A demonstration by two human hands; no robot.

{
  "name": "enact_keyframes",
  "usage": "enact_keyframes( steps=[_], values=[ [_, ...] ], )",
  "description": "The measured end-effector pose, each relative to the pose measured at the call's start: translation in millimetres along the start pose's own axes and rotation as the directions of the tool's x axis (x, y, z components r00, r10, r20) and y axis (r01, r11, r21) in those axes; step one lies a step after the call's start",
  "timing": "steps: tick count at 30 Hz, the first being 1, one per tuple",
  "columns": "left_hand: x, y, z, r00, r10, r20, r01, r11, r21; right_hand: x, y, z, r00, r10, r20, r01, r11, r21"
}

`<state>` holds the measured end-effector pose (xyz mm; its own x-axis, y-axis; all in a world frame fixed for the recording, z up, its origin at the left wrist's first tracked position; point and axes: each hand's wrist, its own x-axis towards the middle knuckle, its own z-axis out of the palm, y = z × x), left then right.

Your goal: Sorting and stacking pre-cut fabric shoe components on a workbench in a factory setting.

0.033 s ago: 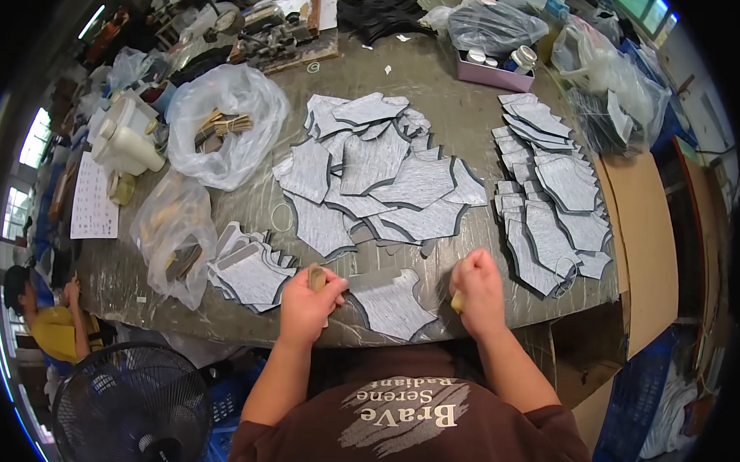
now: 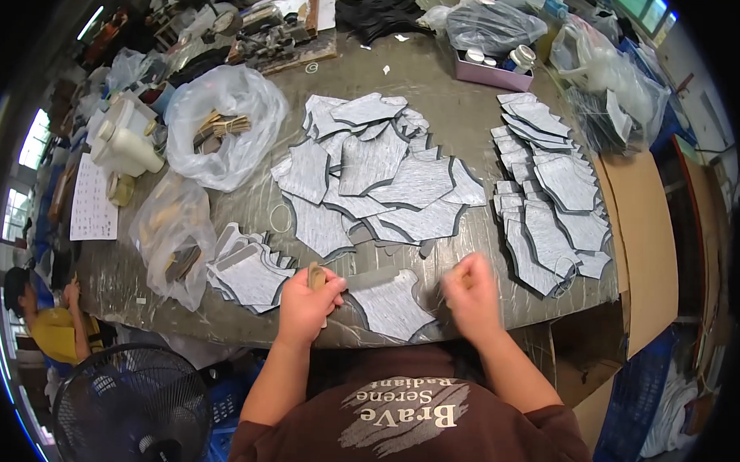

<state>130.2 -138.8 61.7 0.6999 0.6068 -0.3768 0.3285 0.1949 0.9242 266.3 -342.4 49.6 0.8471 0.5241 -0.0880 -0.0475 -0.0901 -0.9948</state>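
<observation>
My left hand (image 2: 306,306) is closed around a small bundle of tan strips (image 2: 315,275), its fingertips beside the left corner of a light grey cut piece (image 2: 392,307). This piece has dark curved edges and lies flat at the table's near edge. A darker grey strip (image 2: 371,278) runs along its top edge, reaching to my left fingertips. Just right of the piece, my right hand (image 2: 472,298) is curled into a loose fist, slightly blurred; what it holds, if anything, is hidden. A small stack of similar pieces (image 2: 250,274) lies left of my left hand.
A large loose pile of grey pieces (image 2: 376,170) lies beyond my hands. Overlapping stacks (image 2: 554,197) stand at the right. Plastic bags (image 2: 256,105) with tan strips, a white bottle (image 2: 132,145) and a fan (image 2: 131,410) are at the left. A purple box (image 2: 496,75) sits far right.
My right hand has shifted slightly left and turned, so the yellowish bit under its fingers no longer shows. More of the darker strip is visible along the piece's top edge. My left hand stays put.
</observation>
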Motion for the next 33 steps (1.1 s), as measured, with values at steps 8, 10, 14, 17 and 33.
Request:
enact_keyframes(
  steps=[8,10,14,17,33],
  values=[
    [10,1,11,0.989,-0.086,0.123,0.088,0.996,-0.011,-11,13,17,0.786,-0.443,0.432,0.608,0.426,-0.67],
    [12,1,11,0.989,-0.092,0.118,0.093,0.996,-0.005,-10,13,16,0.785,-0.427,0.448,0.609,0.398,-0.686],
    [14,1,13,0.99,-0.106,0.095,0.103,0.994,0.036,-10,11,15,0.79,-0.4,0.465,0.608,0.414,-0.677],
    [13,3,15,0.991,-0.096,0.089,0.093,0.995,0.04,-9,10,17,0.786,-0.425,0.449,0.611,0.429,-0.665],
    [17,-4,19,0.963,0.248,0.108,-0.263,0.765,0.588,-8,12,17,0.774,-0.424,0.471,0.626,0.395,-0.673]
  ],
)
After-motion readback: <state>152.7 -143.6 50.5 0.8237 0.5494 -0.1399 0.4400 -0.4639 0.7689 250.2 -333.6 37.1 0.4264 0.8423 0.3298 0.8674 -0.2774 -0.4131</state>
